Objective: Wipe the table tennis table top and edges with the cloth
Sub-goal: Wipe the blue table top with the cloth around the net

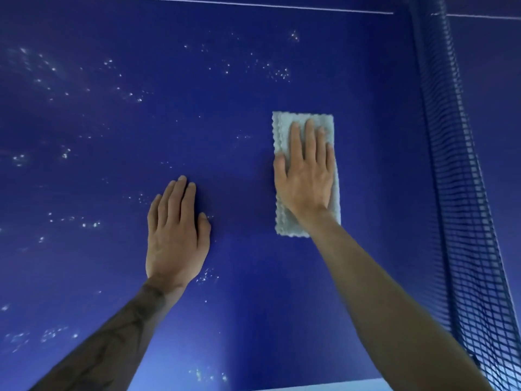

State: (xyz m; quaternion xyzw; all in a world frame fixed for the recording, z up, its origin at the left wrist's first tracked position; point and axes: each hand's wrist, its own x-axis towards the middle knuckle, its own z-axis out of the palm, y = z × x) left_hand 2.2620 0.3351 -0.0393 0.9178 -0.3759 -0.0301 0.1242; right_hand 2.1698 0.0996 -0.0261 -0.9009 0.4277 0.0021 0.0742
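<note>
We record white specks (90, 224) scattered across the left part of the smooth blue table (239, 80). The left hand (176, 235) lies flat on the bare surface, fingers straight, holding nothing. To its right, the right hand (306, 179) presses flat, fingers extended, on the cloth (284, 128). The cloth is a folded grey rectangle with scalloped edges, near the dark mesh net (462, 221) on the right.

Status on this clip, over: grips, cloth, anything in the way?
Right grip flat, pressing cloth onto table. Left grip flat on bare top. White specks scattered left and ahead; net close on the right.
</note>
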